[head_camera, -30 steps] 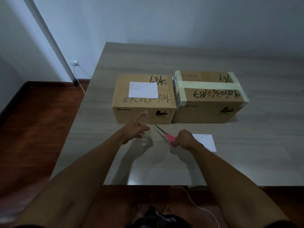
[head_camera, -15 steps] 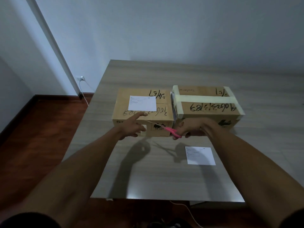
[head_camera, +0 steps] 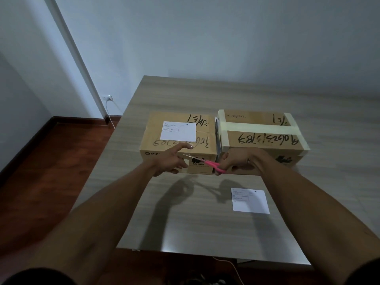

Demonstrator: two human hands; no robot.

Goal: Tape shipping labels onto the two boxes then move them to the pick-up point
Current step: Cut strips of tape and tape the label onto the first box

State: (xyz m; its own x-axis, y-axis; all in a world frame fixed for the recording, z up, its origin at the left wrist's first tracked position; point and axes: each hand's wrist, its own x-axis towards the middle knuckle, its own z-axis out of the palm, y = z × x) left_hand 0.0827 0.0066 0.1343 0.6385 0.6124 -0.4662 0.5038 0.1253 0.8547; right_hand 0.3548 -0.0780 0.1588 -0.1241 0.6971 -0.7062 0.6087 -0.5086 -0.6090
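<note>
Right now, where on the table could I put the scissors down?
Bare table lies left of the loose label, toward the near edge; more right of the taped box. Crowded: the strip before both boxes, where the hands work.

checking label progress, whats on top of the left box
A white shipping label lies on the left box, partly covering black handwriting. No tape on it is discernible. The left hand's forefinger reaches over the near edge.

Table [head_camera: 205, 227] with two boxes [head_camera: 176, 145], label [head_camera: 249, 200].
</note>
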